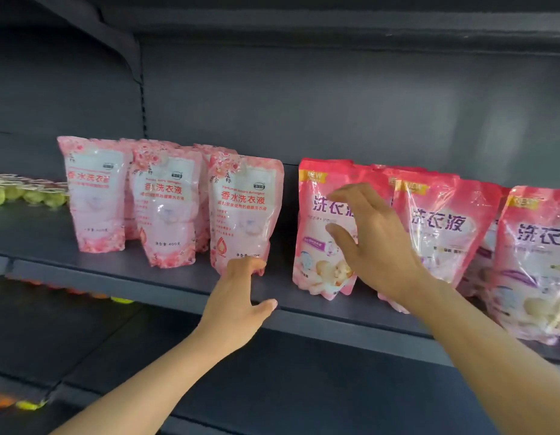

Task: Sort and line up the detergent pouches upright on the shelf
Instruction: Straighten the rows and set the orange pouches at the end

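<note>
Light pink floral detergent pouches stand upright on the dark shelf at the left; the nearest one is rightmost of that group, with more behind. To the right stand deeper pink pouches with purple lettering, in rows. My left hand reaches up to the bottom edge of the nearest floral pouch, fingertips touching its base, thumb spread along the shelf lip. My right hand hovers with fingers spread in front of the leftmost deep pink pouch, holding nothing.
Small green-lidded cups fill the shelf's far left. A lower shelf lies below, with orange and yellow items at its left edge. A gap separates the two pouch groups. The grey back panel rises behind.
</note>
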`<state>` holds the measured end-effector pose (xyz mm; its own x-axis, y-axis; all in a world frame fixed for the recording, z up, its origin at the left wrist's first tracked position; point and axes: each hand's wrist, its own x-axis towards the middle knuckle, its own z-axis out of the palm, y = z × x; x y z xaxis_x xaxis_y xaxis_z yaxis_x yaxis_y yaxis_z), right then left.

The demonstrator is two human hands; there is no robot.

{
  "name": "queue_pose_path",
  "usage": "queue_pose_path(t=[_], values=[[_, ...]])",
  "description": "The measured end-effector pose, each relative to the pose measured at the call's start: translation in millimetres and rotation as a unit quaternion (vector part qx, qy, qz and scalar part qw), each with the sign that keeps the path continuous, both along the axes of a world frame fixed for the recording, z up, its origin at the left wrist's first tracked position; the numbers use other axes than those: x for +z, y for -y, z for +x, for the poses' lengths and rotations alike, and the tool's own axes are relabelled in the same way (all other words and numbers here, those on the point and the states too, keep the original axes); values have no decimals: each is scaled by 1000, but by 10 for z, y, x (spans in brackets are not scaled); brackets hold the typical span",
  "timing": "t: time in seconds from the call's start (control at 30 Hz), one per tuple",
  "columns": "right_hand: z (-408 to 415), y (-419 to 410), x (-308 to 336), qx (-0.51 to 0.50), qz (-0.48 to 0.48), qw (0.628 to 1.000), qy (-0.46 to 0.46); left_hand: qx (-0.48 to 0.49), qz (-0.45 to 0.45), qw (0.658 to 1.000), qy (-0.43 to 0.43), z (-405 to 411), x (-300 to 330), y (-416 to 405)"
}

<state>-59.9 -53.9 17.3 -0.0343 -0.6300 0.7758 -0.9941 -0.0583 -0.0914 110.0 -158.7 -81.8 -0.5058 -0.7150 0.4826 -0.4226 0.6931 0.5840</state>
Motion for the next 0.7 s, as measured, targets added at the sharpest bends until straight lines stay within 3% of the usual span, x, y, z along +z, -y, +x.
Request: queue_pose_path(t=[0.27, 0.53, 0.7], values=[[454, 297, -670, 23, 98, 990, 104, 68, -10, 998, 13, 676, 5, 271], [838, 720, -873, 2, 98, 963, 252, 97, 0, 995, -15, 1074, 4, 828], [1036, 1029, -882, -43, 83, 928, 360, 93, 19, 992, -86, 1176, 16, 1300]])
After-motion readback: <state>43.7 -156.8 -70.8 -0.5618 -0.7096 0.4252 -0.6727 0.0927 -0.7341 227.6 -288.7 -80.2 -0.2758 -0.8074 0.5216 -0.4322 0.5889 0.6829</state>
